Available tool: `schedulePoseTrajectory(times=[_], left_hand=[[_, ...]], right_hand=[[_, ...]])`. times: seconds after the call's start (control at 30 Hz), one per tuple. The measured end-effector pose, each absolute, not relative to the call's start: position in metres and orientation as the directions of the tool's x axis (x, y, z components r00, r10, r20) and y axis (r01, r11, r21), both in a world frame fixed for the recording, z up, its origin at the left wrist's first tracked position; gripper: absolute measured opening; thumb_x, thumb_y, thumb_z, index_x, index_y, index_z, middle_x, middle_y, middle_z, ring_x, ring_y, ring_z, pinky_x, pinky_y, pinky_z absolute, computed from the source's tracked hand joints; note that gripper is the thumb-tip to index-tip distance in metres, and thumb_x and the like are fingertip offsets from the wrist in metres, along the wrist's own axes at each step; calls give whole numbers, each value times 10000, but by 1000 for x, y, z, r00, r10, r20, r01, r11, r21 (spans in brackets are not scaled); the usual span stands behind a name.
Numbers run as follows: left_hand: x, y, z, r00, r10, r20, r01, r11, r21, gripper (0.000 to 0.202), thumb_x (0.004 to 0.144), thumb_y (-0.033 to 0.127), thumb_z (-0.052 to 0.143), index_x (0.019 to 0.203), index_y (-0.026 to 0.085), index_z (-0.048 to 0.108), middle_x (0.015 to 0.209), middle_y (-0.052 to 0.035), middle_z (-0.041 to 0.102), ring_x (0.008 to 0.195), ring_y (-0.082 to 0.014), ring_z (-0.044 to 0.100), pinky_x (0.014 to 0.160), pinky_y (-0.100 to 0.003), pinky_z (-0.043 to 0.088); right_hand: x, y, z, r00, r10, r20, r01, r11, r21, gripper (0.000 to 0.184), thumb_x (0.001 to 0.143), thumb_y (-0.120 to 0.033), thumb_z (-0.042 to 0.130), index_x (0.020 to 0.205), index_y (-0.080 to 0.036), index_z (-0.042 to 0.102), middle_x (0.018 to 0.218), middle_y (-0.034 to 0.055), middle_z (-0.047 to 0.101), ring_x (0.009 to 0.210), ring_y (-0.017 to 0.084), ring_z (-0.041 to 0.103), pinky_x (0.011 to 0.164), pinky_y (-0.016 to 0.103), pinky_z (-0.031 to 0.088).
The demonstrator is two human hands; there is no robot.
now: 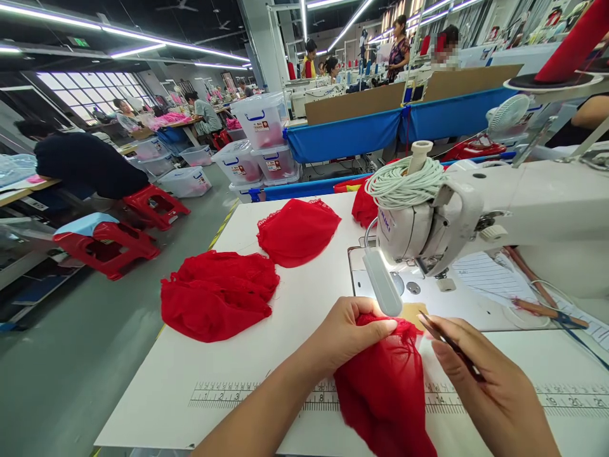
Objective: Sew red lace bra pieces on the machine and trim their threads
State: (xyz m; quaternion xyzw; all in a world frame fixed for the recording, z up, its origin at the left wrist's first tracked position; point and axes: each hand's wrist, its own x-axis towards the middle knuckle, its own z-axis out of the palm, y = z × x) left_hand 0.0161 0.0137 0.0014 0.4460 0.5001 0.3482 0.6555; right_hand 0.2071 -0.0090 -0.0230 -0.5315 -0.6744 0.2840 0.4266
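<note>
My left hand (354, 336) pinches the gathered top edge of a sheer red fabric piece (385, 387) between thumb and fingers. The cloth hangs down over the table's front, across a printed ruler scale (238, 395). Dark, pointed tweezers (451, 346) are held in my right hand (490, 374), their tip just right of the gathered edge, near a tan patch on the table. Directly beyond both hands stands a white sewing machine (428, 222), its small lamp (383, 282) lit above the cloth. A bundle of pale green cord (404, 181) sits on the machine head.
Two red fabric pieces, one crumpled (219, 295) and one flatter (299, 231), lie on the white table at left. Orange-handled scissors (552, 311) and written paper (490, 279) are at right. Beyond are plastic bins (261, 120), red stools (107, 244) and people at machines.
</note>
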Motion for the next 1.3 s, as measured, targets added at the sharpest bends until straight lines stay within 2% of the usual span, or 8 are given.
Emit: schedulePoseTrajectory(times=[0.13,0.2,0.4,0.67,0.77,1.1,1.2,1.3], left_hand=[[15,14,0,322,885,-336,18,349,937,311,738,432,684,695,144,578,629,19,499,583,-96,431,520,-210,299],[11,17,1,329,899,-289,44,291,956,311,752,441,670,703,146,584,611,35,469,565,-87,408,516,-210,290],[-8,28,9,252,928,-273,163,238,958,224,712,358,704,714,155,610,580,57,460,560,-85,392,533,-206,304],[-12,30,6,220,954,-203,88,188,978,314,704,427,721,683,144,586,624,28,514,593,-92,426,554,-210,305],[-14,29,6,220,959,-181,31,178,983,354,712,470,717,701,145,578,652,24,527,604,-91,437,566,-208,312],[-14,11,13,396,883,-252,9,270,963,285,651,371,797,756,128,691,685,-7,621,622,-113,528,606,-221,397],[-13,0,26,437,870,-227,35,236,971,269,691,376,766,793,133,708,715,-12,643,657,-126,549,648,-232,422],[-21,-14,46,535,802,-267,168,209,963,261,745,381,715,833,135,711,737,-14,647,681,-137,557,658,-237,433]], right_hand=[[192,-10,-19,-52,994,-97,164,-87,-983,416,765,-525,639,1086,-265,686,933,33,726,903,260,667,697,287,551],[191,-7,-24,-118,978,-170,78,-162,-984,338,766,-508,651,975,-253,724,757,15,706,800,238,660,655,269,539],[204,3,-44,-138,987,-83,5,-83,-997,273,791,-451,652,965,-254,726,674,-16,625,650,157,558,581,214,496],[203,2,-44,-114,989,-96,-106,-108,-989,227,747,-446,698,835,-238,724,749,-1,650,787,175,591,706,225,520],[203,1,-43,-115,989,-95,-115,-108,-987,221,760,-444,689,726,-226,683,677,-16,602,702,151,565,631,206,504],[195,-14,-32,13,997,77,93,75,-993,261,763,-460,662,827,-211,705,772,17,665,716,164,599,618,203,514],[196,-22,-28,-70,988,139,150,148,-978,310,715,-428,696,948,-225,719,824,25,705,755,190,649,651,213,543],[207,-27,-26,-161,969,190,231,224,-947,201,732,-414,667,815,-240,726,734,4,690,684,176,656,595,185,537]])
